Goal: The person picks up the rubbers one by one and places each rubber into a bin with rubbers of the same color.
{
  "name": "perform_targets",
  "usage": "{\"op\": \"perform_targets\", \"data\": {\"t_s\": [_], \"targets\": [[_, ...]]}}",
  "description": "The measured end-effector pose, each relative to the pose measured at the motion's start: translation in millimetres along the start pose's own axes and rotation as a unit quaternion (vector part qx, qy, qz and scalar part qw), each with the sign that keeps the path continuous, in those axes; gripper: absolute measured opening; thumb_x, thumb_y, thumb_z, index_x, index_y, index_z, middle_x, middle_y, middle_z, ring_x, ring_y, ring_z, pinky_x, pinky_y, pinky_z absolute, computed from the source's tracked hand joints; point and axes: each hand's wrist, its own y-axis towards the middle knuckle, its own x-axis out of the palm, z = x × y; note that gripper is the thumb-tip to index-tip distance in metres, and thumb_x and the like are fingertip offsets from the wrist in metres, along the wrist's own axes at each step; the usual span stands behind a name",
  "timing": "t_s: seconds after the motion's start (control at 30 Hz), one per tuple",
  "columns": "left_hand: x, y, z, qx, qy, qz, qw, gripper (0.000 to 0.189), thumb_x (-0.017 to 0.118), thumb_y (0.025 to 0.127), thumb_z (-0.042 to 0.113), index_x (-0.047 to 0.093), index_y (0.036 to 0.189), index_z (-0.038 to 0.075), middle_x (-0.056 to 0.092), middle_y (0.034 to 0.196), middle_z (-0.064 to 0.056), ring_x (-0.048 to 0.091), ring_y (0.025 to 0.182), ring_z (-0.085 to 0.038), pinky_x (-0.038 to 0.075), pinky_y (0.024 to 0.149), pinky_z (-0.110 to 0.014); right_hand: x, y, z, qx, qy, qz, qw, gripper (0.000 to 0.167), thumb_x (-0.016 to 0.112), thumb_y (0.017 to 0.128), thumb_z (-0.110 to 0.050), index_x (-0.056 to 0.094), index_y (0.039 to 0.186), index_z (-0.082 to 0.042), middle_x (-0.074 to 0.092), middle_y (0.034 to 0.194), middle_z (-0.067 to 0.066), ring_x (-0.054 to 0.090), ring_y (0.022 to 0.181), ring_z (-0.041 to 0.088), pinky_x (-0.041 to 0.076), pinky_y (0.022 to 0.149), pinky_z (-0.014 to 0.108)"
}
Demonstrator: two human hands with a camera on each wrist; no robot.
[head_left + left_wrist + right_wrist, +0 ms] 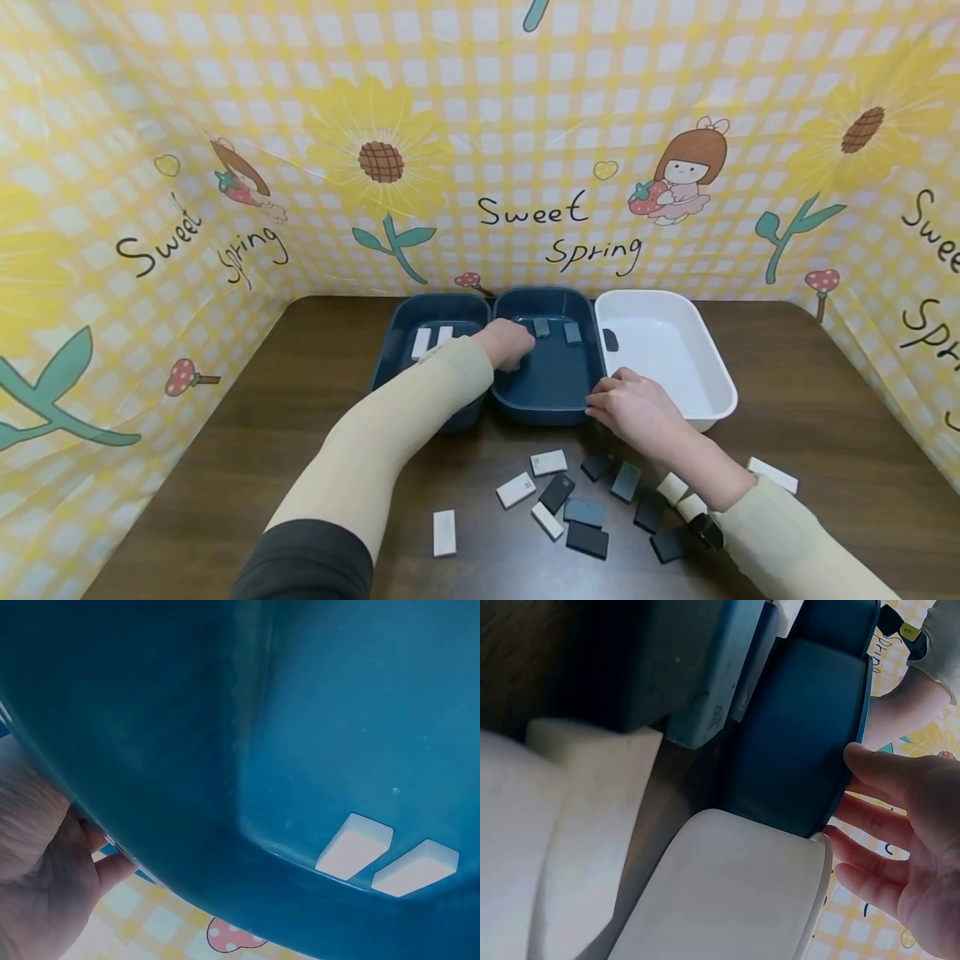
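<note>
My left hand point(506, 343) reaches down into the middle dark blue bin point(547, 415), its fingers curled over a small grey-blue block point(513, 366) mostly hidden beneath them. In the left wrist view, the rim of the left blue bin point(112, 847) covers part of this hand point(45, 862). My right hand point(637, 412) grips the middle bin's front right corner, thumb outside the rim and fingers over it. Two grey-blue blocks point(572, 333) lie at the back of that bin. Two white blocks point(356, 846) lie in the left bin.
A white bin point(720, 400) stands against the middle bin's right side, a black block point(611, 340) inside it. Several white, black and grey-blue blocks point(587, 540) lie scattered on the brown table point(300, 467) in front. A yellow checked cloth point(480, 125) hangs behind and at both sides.
</note>
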Motion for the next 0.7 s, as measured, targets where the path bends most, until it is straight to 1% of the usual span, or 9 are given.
{"op": "perform_targets", "data": {"t_s": [0.1, 0.2, 0.3, 0.37, 0.47, 0.53, 0.6, 0.7], "targets": [[1.3, -0.3, -0.2, -0.003, -0.011, -0.001, 0.9999, 0.025, 0.059, 0.098, 0.02, 0.065, 0.121, 0.013, 0.066, 0.109, -0.004, 0.059, 0.087, -0.016, 0.05, 0.085, -0.031, 0.1, 0.4, -1.2, 0.001, 0.001, -0.002, 1.0, 0.011, 0.08, 0.081, -0.016, 0.079, 0.087, -0.007, 0.07, 0.081, 0.003, 0.057, 0.072, 0.019, 0.05, 0.06, 0.027], [0.9, -3.9, -1.8, -0.003, -0.028, 0.001, 0.9996, 0.026, 0.06, 0.098, 0.019, 0.063, 0.122, 0.012, 0.065, 0.111, -0.005, 0.058, 0.089, -0.016, 0.05, 0.086, -0.031, 0.0, 0.7, -2.3, 0.003, 0.003, -0.005, 1.0, 0.011, 0.08, 0.081, -0.016, 0.079, 0.087, -0.007, 0.07, 0.081, 0.003, 0.057, 0.072, 0.019, 0.05, 0.06, 0.027], [-2.4, -9.8, -5.9, 0.001, -0.043, 0.013, 0.999, 0.028, 0.061, 0.096, 0.017, 0.062, 0.125, 0.012, 0.064, 0.114, -0.005, 0.058, 0.092, -0.016, 0.049, 0.087, -0.031, -0.2, 1.0, -3.1, 0.003, 0.003, -0.004, 1.0, 0.011, 0.08, 0.081, -0.016, 0.079, 0.087, -0.007, 0.07, 0.081, 0.003, 0.057, 0.072, 0.019, 0.05, 0.06, 0.027], [-7.3, -15.8, -9.6, 0.004, -0.053, 0.024, 0.9983, 0.032, 0.061, 0.096, 0.016, 0.06, 0.128, 0.012, 0.062, 0.118, -0.005, 0.058, 0.098, -0.016, 0.048, 0.089, -0.032, -0.2, 1.0, -3.4, 0.003, 0.003, 0.0, 1.0, 0.011, 0.08, 0.08, -0.015, 0.079, 0.086, -0.007, 0.07, 0.081, 0.003, 0.057, 0.072, 0.019, 0.05, 0.06, 0.027], [-15.5, -28.9, -15.7, 0.009, -0.06, 0.049, 0.997, 0.041, 0.063, 0.095, 0.015, 0.055, 0.135, 0.011, 0.059, 0.126, -0.007, 0.057, 0.109, -0.018, 0.047, 0.092, -0.034, -0.1, 1.2, -3.6, 0.002, 0.003, 0.006, 1.0, 0.011, 0.081, 0.08, -0.015, 0.079, 0.086, -0.006, 0.07, 0.08, 0.003, 0.057, 0.072, 0.02, 0.05, 0.06, 0.027], [-21.8, -41.8, -19.4, 0.013, -0.063, 0.065, 0.9958, 0.045, 0.064, 0.094, 0.016, 0.053, 0.137, 0.01, 0.058, 0.13, -0.008, 0.055, 0.114, -0.02, 0.046, 0.094, -0.035, 0.1, 1.1, -3.5, 0.001, 0.002, 0.007, 1.0, 0.011, 0.081, 0.079, -0.015, 0.079, 0.086, -0.006, 0.07, 0.08, 0.003, 0.057, 0.072, 0.02, 0.05, 0.06, 0.027], [-26.4, -56.1, -23.2, 0.017, -0.065, 0.087, 0.9939, 0.046, 0.067, 0.093, 0.019, 0.053, 0.137, 0.011, 0.058, 0.13, -0.008, 0.055, 0.115, -0.02, 0.047, 0.093, -0.035, 0.1, 1.0, -3.1, 0.0, 0.001, 0.006, 1.0, 0.011, 0.081, 0.079, -0.015, 0.079, 0.086, -0.006, 0.07, 0.08, 0.003, 0.057, 0.072, 0.02, 0.05, 0.06, 0.027], [-33.3, -78.9, -29.1, 0.02, -0.072, 0.122, 0.9897, 0.043, 0.068, 0.092, 0.022, 0.056, 0.132, 0.012, 0.06, 0.126, -0.007, 0.057, 0.111, -0.019, 0.048, 0.091, -0.035, -0.2, 0.7, -2.4, 0.001, -0.002, 0.003, 1.0, 0.01, 0.081, 0.08, -0.015, 0.079, 0.086, -0.007, 0.07, 0.08, 0.003, 0.057, 0.072, 0.019, 0.049, 0.059, 0.027]]}}
